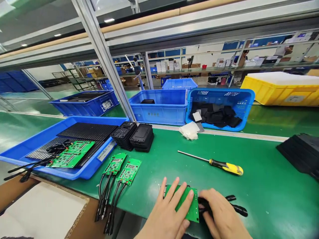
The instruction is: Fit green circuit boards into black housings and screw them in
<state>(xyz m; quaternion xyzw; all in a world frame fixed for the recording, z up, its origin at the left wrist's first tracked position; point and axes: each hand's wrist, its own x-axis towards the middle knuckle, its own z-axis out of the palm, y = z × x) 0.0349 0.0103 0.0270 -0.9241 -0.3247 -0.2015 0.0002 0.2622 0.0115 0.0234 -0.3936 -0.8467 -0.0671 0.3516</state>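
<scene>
My left hand lies flat on a green circuit board at the near edge of the green table, fingers spread over it. My right hand is at the board's right end, its fingers on the black cables that run from the board. A screwdriver with a yellow and black handle lies just beyond the hands. Two more green boards with black cables rest to the left.
A blue tray at left holds black ribbed plates and another board. Two stacks of black housings sit behind the boards. Blue bins, a blue basket of black parts, a yellow crate, and black plates at right.
</scene>
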